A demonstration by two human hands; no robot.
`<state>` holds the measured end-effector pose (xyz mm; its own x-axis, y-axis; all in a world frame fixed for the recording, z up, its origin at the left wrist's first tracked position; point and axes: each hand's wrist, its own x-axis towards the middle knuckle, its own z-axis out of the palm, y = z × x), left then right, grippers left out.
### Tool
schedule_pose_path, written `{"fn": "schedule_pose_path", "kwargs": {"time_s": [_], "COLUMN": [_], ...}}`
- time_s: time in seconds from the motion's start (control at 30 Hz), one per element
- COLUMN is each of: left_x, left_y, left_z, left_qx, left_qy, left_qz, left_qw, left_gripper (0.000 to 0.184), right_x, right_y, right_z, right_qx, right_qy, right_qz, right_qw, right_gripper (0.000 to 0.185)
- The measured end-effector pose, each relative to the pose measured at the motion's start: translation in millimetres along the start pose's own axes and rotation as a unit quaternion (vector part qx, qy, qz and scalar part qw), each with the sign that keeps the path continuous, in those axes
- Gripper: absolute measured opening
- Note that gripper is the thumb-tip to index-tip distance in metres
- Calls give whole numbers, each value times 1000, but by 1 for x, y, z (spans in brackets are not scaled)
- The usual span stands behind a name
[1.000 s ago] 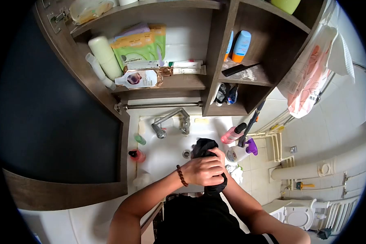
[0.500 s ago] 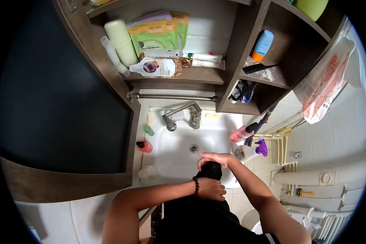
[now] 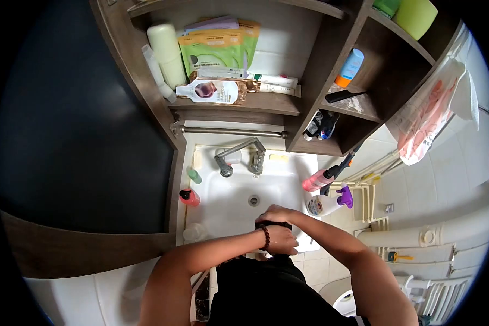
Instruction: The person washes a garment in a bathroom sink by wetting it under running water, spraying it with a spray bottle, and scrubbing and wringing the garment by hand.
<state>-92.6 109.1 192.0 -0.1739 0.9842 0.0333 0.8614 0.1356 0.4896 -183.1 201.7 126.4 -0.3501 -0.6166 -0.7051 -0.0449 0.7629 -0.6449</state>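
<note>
Over the front edge of the white sink (image 3: 228, 217), both hands grip a piece of black cloth (image 3: 281, 224). My left hand (image 3: 281, 240), with a dark bead bracelet on its wrist, is closed around the lower part. Above it my right hand (image 3: 277, 213) curls its fingers over the cloth's upper end. Black fabric continues below toward the black clothing (image 3: 255, 288) on my body; whether they are one piece I cannot tell. Behind the hands lie the drain (image 3: 254, 200) and the grey faucet (image 3: 242, 155).
A red pump bottle (image 3: 189, 198) and a small green bottle (image 3: 194, 175) stand on the sink's left rim. At right are a pink bottle (image 3: 318, 180) and a purple-topped spray bottle (image 3: 329, 202). Above hangs a wooden cabinet (image 3: 239, 103) with an open dark door (image 3: 92, 136).
My right hand's fingers, stretched out before, have folded down over the cloth's upper end. The bunched cloth now sits lower between the hands. The view has shifted slightly.
</note>
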Motion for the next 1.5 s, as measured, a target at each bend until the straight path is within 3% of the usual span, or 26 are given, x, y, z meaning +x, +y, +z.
{"fn": "schedule_pose_path", "kwargs": {"time_s": [0.03,0.1,0.17,0.2,0.3,0.33,0.37,0.4,0.43,0.5,0.57,0.63,0.67,0.77,0.8,0.9,0.93,1.0,1.37,1.5], "left_x": [-8,-13,-17,-18,-24,-26,-27,-24,-20,-16,-17,-24,-34,-54,-56,-67,-65,-71,-63,-62], "left_y": [1,-14,-5,1,1,1,2,-5,-11,-17,-32,-53,-61,-63,-64,-63,-80,-89,-99,-96], "left_z": [-23,-18,-45,-59,-89,-102,-113,-114,-113,-113,-98,-83,-72,-58,-59,-64,-55,-49,-34,-28], "left_qx": [37,60,82,89,111,93,76,23,-30,-109,-289,-616,-665,-732,-760,-820,-843,-891,-869,-870], "left_qy": [36,131,262,300,416,456,496,569,638,740,772,750,712,635,609,499,456,364,358,331], "left_qz": [48,97,103,88,60,36,10,-9,-29,-130,-250,-107,-96,-22,-68,-158,-106,-72,-143,-159], "left_qw": [998,985,956,946,901,884,865,822,769,651,508,215,204,246,217,232,267,261,310,329], "left_gripper": [10,12,15,14,14,15,18,19,21,15,7,4,4,11,17,25,26,30,27,27], "right_x": [-24,-43,-56,-72,-86,-88,-90,-69,-93,-104,-103,-108,-108,-107,-101,-95,-93,-95,-93,-102], "right_y": [-9,-12,-11,-26,-42,-51,-63,-44,-88,-112,-118,-136,-138,-149,-146,-139,-137,-137,-113,-117], "right_z": [3,2,-3,5,-5,-13,-21,-29,-32,-46,-50,-49,-47,-48,-48,-50,-48,-47,-44,-42], "right_qx": [268,485,546,416,324,358,513,603,633,495,329,113,59,-95,-143,-228,-248,-255,-313,-308], "right_qy": [70,158,194,332,444,458,412,389,444,590,658,684,666,601,582,507,505,489,389,394], "right_qz": [37,-15,-62,-173,-234,-238,-209,-220,-251,-254,-265,-293,-328,-403,-406,-417,-410,-418,-432,-472], "right_qw": [960,860,813,828,802,778,724,661,583,585,624,658,668,683,690,719,717,722,751,726], "right_gripper": [46,34,21,20,14,13,12,12,13,17,22,23,21,18,16,13,12,13,25,16]}}
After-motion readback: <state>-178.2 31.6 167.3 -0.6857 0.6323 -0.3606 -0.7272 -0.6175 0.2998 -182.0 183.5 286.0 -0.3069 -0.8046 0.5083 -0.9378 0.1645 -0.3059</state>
